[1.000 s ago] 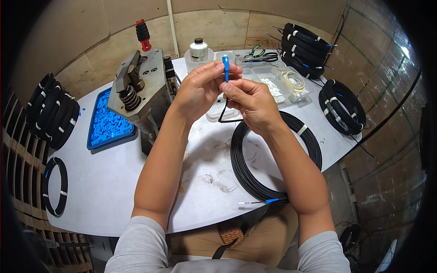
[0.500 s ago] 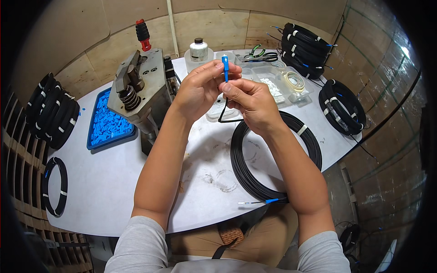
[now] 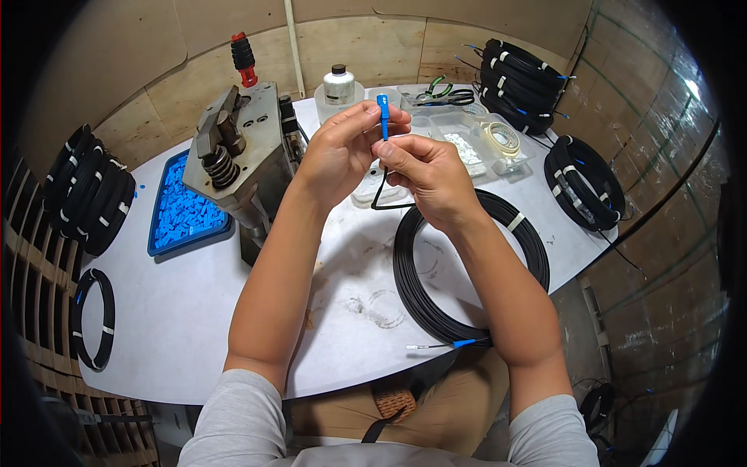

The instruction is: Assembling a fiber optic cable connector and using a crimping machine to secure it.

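Upright above the table's far middle stands a blue fiber optic connector point(image 3: 383, 107) on the end of a black cable point(image 3: 380, 193). My left hand point(image 3: 340, 148) grips the connector's side between thumb and fingers. Just below, my right hand point(image 3: 426, 171) pinches its lower end where the cable begins. From there the cable drops, bends sharply and runs right behind my right hand. Under my right forearm lies a large black cable coil point(image 3: 412, 288) tied with white bands. A second connector end with a blue boot point(image 3: 464, 342) and clear tip sticks out near the table's front edge.
Left of my arms stands a metal hand press point(image 3: 253, 148), beside a blue tray point(image 3: 191, 247) of small blue housings. Behind my hands are a white bottle point(image 3: 339, 87), pliers point(image 3: 441, 86) and a clear box point(image 3: 498, 167) with white parts. More cable coils point(image 3: 523, 86) stack at both sides.
The connector has turned slightly between my fingers, and less white shows at its tip. Both hands keep nearly the same place and grip.
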The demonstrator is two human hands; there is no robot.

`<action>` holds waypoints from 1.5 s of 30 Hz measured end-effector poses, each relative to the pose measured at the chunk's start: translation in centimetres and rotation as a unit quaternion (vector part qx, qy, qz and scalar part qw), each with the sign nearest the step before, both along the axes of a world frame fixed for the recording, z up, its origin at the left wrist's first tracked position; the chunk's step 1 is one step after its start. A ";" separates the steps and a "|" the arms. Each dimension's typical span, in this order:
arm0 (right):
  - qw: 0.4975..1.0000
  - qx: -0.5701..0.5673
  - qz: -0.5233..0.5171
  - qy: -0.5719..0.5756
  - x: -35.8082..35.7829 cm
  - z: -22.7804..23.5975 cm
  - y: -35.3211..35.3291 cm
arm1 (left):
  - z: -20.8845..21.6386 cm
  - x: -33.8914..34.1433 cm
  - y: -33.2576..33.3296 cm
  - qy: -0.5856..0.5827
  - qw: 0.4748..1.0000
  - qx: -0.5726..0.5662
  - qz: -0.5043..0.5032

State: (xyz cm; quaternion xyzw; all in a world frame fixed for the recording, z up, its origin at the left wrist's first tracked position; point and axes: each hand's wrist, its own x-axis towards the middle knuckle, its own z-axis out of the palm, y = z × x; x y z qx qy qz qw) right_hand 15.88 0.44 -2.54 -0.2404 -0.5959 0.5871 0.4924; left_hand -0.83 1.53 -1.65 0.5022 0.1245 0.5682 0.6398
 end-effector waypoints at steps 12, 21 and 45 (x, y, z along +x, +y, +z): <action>1.000 -0.006 -0.003 -0.007 0.1 0.3 -0.2 | 0.0 0.1 0.0 0.002 1.000 0.004 0.015; 1.000 0.016 0.021 -0.015 0.2 0.3 0.2 | -0.2 0.2 0.3 -0.019 0.999 0.023 0.033; 0.997 0.057 -0.049 0.007 0.0 0.3 -0.1 | -0.1 0.3 0.1 0.023 0.997 0.034 0.063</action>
